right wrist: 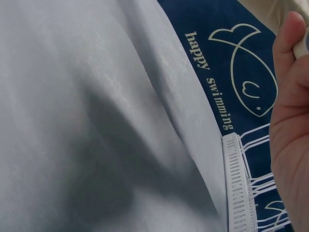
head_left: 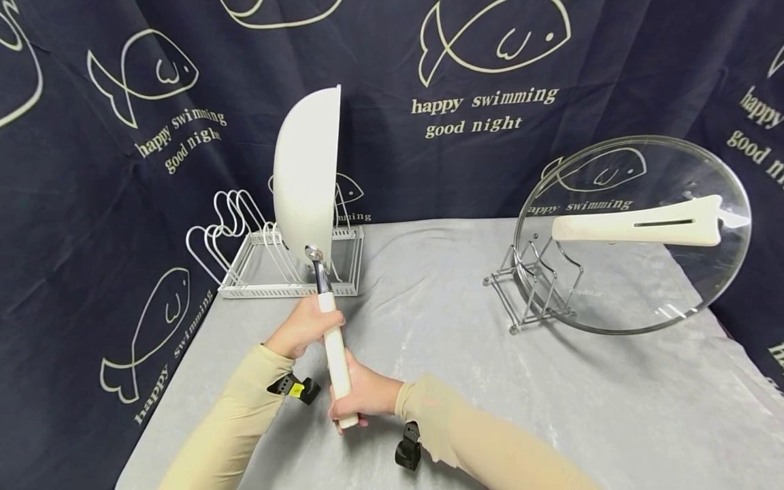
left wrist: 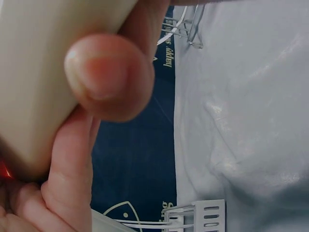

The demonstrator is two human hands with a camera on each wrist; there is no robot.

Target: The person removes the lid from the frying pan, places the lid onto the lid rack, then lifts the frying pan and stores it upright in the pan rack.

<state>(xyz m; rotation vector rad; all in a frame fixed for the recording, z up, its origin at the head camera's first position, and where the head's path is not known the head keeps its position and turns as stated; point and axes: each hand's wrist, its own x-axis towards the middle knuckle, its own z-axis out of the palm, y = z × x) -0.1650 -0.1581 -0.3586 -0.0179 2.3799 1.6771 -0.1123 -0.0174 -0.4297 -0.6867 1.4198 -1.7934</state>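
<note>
A deep white wok (head_left: pixel 305 170) is held up on edge, its open side facing right and its long cream handle (head_left: pixel 335 354) running down toward me. My left hand (head_left: pixel 305 328) grips that handle near its metal neck, thumb laid across it; the left wrist view shows the thumb (left wrist: pixel 108 79) close up. Lower down, near the handle's end, my right hand (head_left: pixel 369 389) is wrapped around it. Behind the wok stands a white wire dish rack (head_left: pixel 290 291), partly covered by the pan. Whether wok and rack touch, I cannot tell.
On the right, a large glass lid (head_left: pixel 625 299) with a cream grip (head_left: pixel 603 230) leans upright in a small chrome wire stand (head_left: pixel 539 316). Grey cloth (head_left: pixel 429 306) covers the table. A dark blue fish-print curtain (head_left: pixel 392 156) hangs behind and at the sides.
</note>
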